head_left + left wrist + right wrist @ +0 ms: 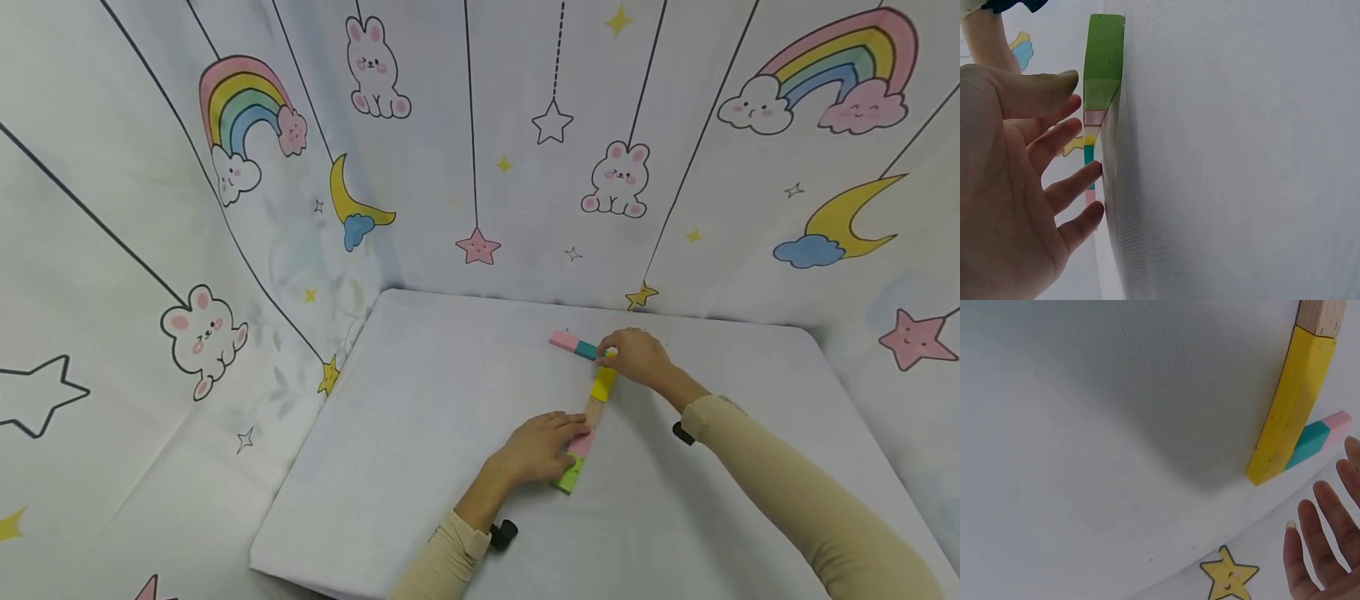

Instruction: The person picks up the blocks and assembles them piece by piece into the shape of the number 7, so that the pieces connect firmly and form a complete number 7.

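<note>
Coloured wooden blocks lie end to end in an L on the white tabletop. Its long arm holds a green block nearest me, a pink block, a plain wood block and a yellow block. At the yellow block's far end, a teal block and another pink block branch leftward. My left hand is alongside the near pink and green blocks, fingers loosely extended. Over the corner of the L is my right hand; the right wrist view shows its fingers extended, with its thumb out of sight.
A white cloth covers the table. Behind and to the sides hang white curtains printed with rabbits, stars and rainbows. Dark wrist devices, one of them a black piece by the left sleeve, sit at both cuffs.
</note>
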`<action>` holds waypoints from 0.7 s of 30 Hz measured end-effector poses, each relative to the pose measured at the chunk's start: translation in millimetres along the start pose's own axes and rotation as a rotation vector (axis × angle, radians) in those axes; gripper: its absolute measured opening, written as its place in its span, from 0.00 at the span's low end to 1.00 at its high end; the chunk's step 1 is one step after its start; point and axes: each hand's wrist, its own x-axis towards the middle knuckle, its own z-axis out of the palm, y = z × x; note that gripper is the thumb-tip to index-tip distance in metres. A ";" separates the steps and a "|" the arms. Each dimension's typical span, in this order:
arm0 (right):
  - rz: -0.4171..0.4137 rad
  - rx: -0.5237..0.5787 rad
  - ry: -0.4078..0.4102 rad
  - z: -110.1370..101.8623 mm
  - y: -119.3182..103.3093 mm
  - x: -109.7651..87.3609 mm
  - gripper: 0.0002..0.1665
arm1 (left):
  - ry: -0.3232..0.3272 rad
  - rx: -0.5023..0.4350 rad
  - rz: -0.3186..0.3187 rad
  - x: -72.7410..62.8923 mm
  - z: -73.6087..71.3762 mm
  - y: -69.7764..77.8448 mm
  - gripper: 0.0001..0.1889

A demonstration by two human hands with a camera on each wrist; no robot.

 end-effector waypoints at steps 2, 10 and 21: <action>0.007 0.005 0.004 -2.1 0.1 -0.9 0.11 | -0.003 -0.013 0.000 -0.2 -0.7 -0.7 0.27; 0.044 0.009 0.033 -8.3 4.7 -3.5 0.16 | -0.012 -0.057 -0.020 -0.1 -3.1 -6.9 0.26; 0.094 0.014 0.142 -15.0 12.5 -17.6 0.23 | 0.056 0.028 -0.096 -1.9 -22.8 -23.9 0.25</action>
